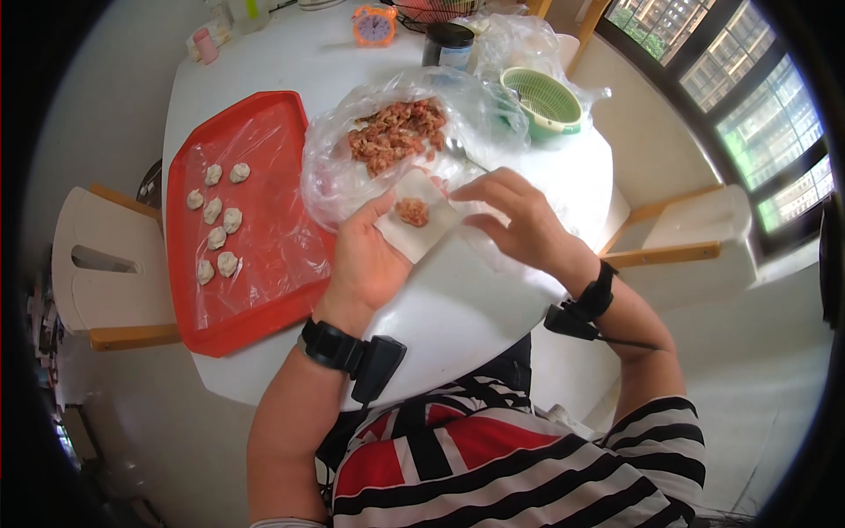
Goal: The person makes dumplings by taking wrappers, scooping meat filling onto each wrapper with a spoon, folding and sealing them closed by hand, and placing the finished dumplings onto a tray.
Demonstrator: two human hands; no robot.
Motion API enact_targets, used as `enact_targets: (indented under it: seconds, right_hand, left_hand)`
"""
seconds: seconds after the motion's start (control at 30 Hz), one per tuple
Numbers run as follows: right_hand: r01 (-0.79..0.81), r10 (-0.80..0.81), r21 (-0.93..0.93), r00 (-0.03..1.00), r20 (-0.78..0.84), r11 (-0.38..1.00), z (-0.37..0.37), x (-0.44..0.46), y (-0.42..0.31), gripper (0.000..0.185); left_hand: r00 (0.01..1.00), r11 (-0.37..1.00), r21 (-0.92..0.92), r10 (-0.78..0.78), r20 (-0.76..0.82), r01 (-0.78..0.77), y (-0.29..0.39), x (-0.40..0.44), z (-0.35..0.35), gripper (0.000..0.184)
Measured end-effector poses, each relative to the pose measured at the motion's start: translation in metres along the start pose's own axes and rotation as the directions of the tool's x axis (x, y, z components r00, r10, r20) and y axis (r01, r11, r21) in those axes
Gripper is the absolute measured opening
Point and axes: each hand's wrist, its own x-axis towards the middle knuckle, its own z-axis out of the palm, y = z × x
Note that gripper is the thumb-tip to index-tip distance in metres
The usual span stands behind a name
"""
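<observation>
A square wonton wrapper [428, 236] lies across the palm and fingers of my left hand [363, 251], the thumb along its left side. A lump of minced meat filling [412, 211] sits on the wrapper. Close to the wrapper's right edge, my right hand [528, 218] is curved with thumb and fingers apart; whether a fingertip touches the wrapper is unclear. Just beyond both hands, more minced meat [398, 132] is spread in a clear plastic bag [327, 167]. A metal utensil [466, 155] shows partly at the bag's right side.
On the left of the white table [475, 299], a red tray [273, 312] lined with plastic film holds several wrapped wontons [212, 211]. At the back are a green basket [547, 99], a dark-lidded jar [447, 46] and an orange clock [374, 26]. Chairs flank the table.
</observation>
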Motion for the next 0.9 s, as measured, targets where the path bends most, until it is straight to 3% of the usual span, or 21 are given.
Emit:
enact_targets:
  seconds: [0.3, 0.5, 0.7, 0.8, 0.9]
  right_hand:
    - [0.143, -0.139, 0.075, 0.989, -0.057, 0.987, 0.011, -0.003, 0.005, 0.018]
    - [0.052, -0.051, 0.153, 0.999, -0.006, 0.987, 0.016, -0.006, 0.005, 0.016]
    - [0.097, -0.092, 0.179, 0.995, -0.032, 0.979, 0.012, 0.002, -0.004, 0.012]
    - [0.080, -0.086, 0.156, 0.996, 0.030, 0.984, 0.011, 0.004, -0.006, 0.013]
    - [-0.007, 0.012, 0.148, 0.999, -0.032, 0.989, 0.016, 0.007, -0.009, 0.018]
  left_hand:
    - [0.998, 0.995, 0.100, 0.011, -0.056, -0.006, -0.003, 0.001, -0.002, 0.042]
    - [0.999, 1.000, 0.004, -0.028, 0.024, 0.028, 0.001, 0.000, -0.001, 0.042]
    - [0.996, 0.996, 0.087, -0.002, -0.086, 0.009, -0.005, 0.001, -0.003, 0.040]
    - [0.992, 0.977, 0.212, 0.058, -0.112, -0.033, -0.009, 0.003, -0.009, 0.037]
    - [0.995, 0.949, 0.308, 0.086, -0.060, -0.063, -0.012, 0.004, -0.013, 0.033]
